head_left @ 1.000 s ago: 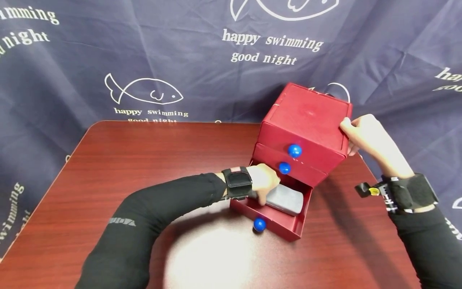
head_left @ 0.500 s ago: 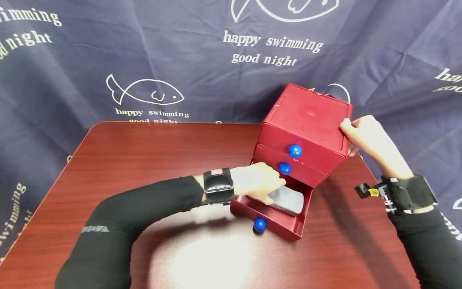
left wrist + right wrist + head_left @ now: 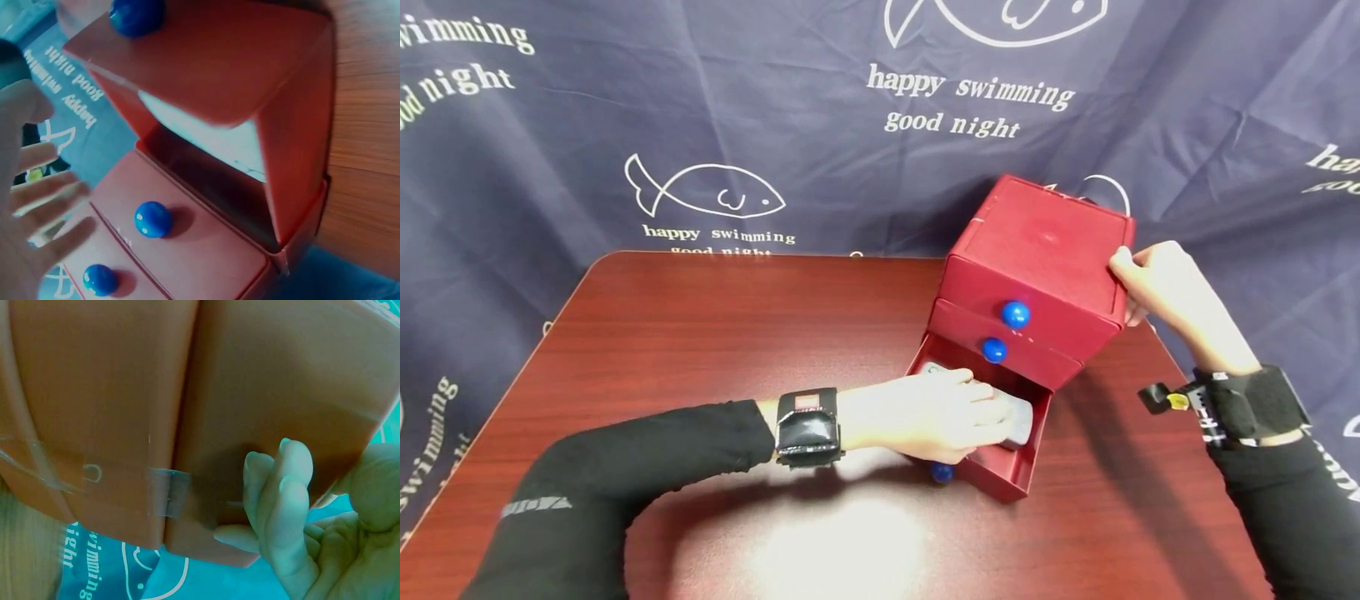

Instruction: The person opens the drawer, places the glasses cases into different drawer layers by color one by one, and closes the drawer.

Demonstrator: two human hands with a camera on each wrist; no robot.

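A red cabinet point(image 3: 1037, 250) with blue knobs stands at the right of the table in the head view. Its bottom drawer point(image 3: 1000, 479) is pulled out. A long grey case with rounded ends point(image 3: 1020, 421) lies inside that drawer, partly hidden by my left hand. My left hand point(image 3: 943, 417) is above the drawer, and in the left wrist view its fingers point(image 3: 50, 187) are spread with nothing between them. My right hand point(image 3: 1157, 279) holds the cabinet's upper right edge, thumb on top and curled fingers point(image 3: 290, 500) against the side.
A brown wooden table point(image 3: 737, 333) carries the cabinet. Behind it hangs a dark blue cloth point(image 3: 820, 150) printed with white fish and words. The two upper drawers point(image 3: 992, 300) are closed.
My left hand has come up off the grey case and drawn back to the left and towards me, its fingers opening out. The right hand and the cabinet stay where they were.
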